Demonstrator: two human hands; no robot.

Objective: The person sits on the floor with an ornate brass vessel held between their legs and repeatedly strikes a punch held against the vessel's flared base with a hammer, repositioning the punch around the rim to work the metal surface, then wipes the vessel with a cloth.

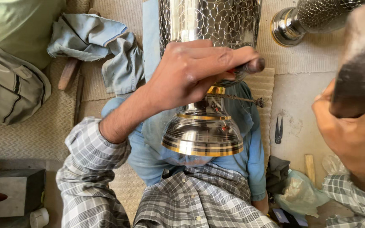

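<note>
Evidently the work in hand was chasing a pattern into metal: the left hand (191, 71) was clamped around a thin steel punch (252, 65), its blunt tip pressed against the shoulder of a large silver vase (210, 63) that lay on its side across the person's lap, its flared, gold-banded foot (202, 137) pointing toward the checked shirt. The right hand (353, 135) was closed around the handle of a hammer (362, 63), raised and blurred close to the camera at the right, well apart from the punch. The vase's upper body already carried a dense net of scale-like marks, while the foot was smooth, so the texturing looked well along near the shoulder. The next move seemingly called for a square, measured blow on the punch head while the left hand kept the tip from skating on the curved wall. A second patterned vessel (313, 19) lay beyond at top right, a crumpled blue cloth (93, 42) at the left, and small pincers (279, 131) on the floor.
</note>
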